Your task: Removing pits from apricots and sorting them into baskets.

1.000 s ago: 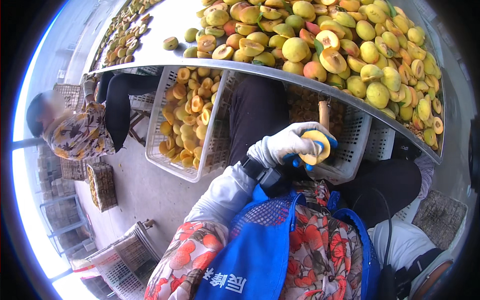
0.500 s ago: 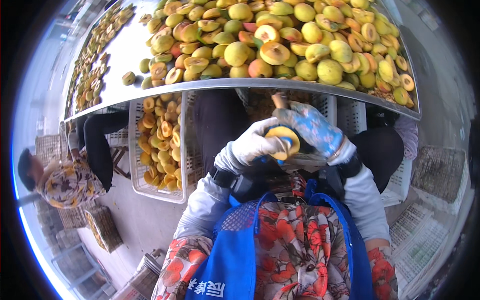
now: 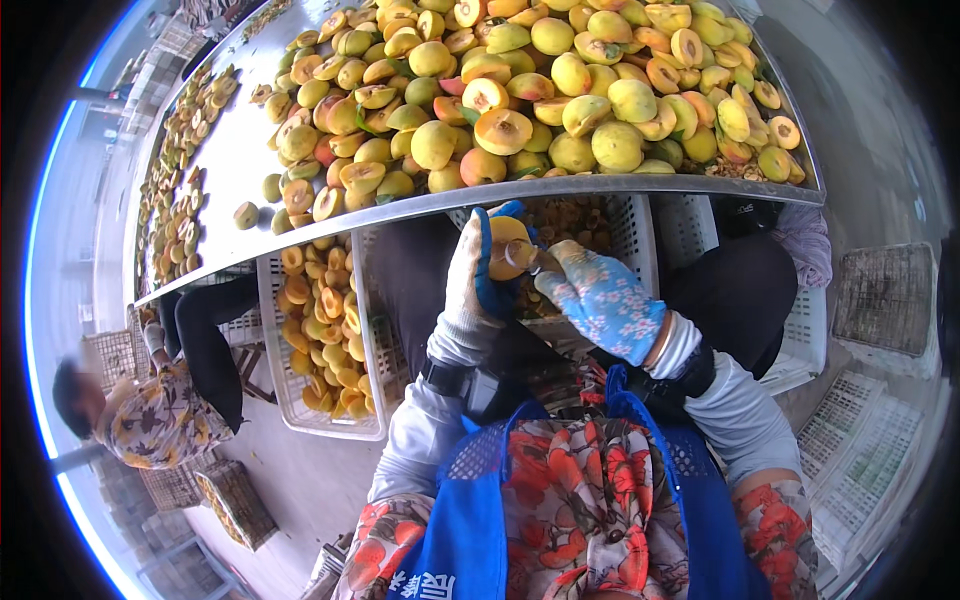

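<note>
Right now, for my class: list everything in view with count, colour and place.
Metal table: one, silver, across top
Heaped peaches: many, mostly yellow, table's centre and right
Spread peaches: many, yellowish, table's left
Leaves: few, green, among heap
Left crate: one, white, beneath table
Peach halves: many, orange, inside left crate
Middle crate: one, white, beneath table
Scraps: many, brownish, inside middle crate
Floor crates: several, white and brown, both sides
Co-worker: one, floral clothing, left
Held peach: one, yellow, in left hand
Legs: two, black, flanking middle crate
Left hand: one, gloved white and blue, around peach
Right hand: one, gloved blue floral, beside peach
</note>
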Demonstrator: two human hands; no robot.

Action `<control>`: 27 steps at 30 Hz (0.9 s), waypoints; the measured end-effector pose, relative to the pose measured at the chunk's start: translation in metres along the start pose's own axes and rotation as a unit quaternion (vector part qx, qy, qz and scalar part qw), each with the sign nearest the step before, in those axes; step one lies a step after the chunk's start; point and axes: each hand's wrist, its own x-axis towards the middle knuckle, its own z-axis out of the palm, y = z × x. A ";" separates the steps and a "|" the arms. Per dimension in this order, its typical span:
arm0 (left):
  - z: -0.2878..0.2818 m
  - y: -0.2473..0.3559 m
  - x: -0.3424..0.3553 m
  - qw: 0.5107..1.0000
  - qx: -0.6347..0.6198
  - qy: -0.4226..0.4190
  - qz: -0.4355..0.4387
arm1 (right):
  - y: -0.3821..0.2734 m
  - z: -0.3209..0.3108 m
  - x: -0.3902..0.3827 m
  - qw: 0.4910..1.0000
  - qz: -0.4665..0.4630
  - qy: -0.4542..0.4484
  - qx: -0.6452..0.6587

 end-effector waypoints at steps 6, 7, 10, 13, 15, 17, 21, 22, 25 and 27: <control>0.007 -0.006 -0.001 0.999 -0.036 0.000 0.006 | 0.003 0.013 0.003 0.996 -0.012 0.007 -0.093; 0.008 -0.006 -0.001 0.998 -0.066 -0.014 0.003 | 0.003 0.014 0.003 0.994 0.001 -0.007 -0.106; 0.013 -0.008 -0.001 0.994 -0.108 -0.023 0.003 | 0.003 0.014 0.001 0.992 0.013 -0.016 -0.125; 0.015 -0.008 0.000 0.993 -0.112 -0.028 0.015 | 0.002 0.015 -0.001 0.991 0.009 0.000 -0.136; 0.018 -0.008 -0.001 0.993 -0.105 -0.040 0.025 | 0.001 0.014 -0.001 0.990 0.002 0.011 -0.141; 0.021 -0.006 -0.003 0.994 -0.106 -0.021 0.025 | -0.001 0.014 -0.002 0.988 0.014 0.009 -0.152; 0.016 -0.007 -0.002 0.998 -0.067 0.008 0.021 | 0.006 0.022 0.000 0.988 0.010 0.013 -0.156; 0.015 -0.007 -0.003 0.990 0.117 0.002 0.085 | 0.006 0.021 0.001 0.990 0.037 0.001 -0.135; 0.019 -0.010 -0.002 0.992 0.112 0.032 0.042 | 0.010 0.026 -0.001 0.997 0.040 0.006 -0.069; 0.024 -0.008 -0.003 0.995 0.079 0.050 0.030 | 0.011 0.031 -0.001 0.999 0.013 0.032 0.015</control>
